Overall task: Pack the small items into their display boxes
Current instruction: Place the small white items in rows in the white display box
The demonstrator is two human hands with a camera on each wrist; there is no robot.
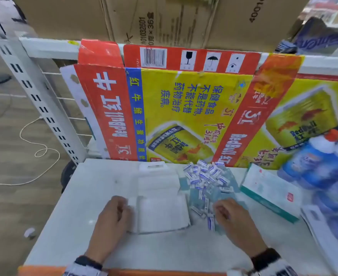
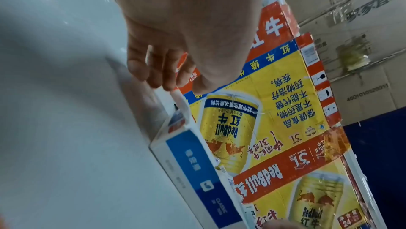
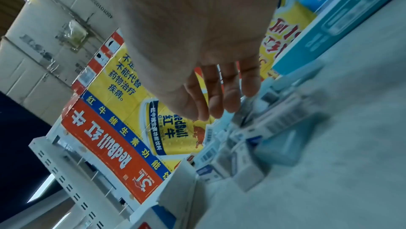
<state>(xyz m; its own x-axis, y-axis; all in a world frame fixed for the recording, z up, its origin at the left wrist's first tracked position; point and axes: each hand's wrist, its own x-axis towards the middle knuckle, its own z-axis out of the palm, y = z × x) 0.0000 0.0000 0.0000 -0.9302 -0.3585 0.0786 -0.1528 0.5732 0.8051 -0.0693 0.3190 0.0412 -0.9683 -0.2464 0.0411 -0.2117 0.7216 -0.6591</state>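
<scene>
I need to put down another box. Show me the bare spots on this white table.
Bare: the table left of the display box, out to its left edge, and the near strip between both wrists. Crowded: the pile of small items right of the box, then the teal-edged box and blue bottles.

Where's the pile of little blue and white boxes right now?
In the head view the pile of small boxes lies on the white table, right of the open display box, under the right hand.
</scene>
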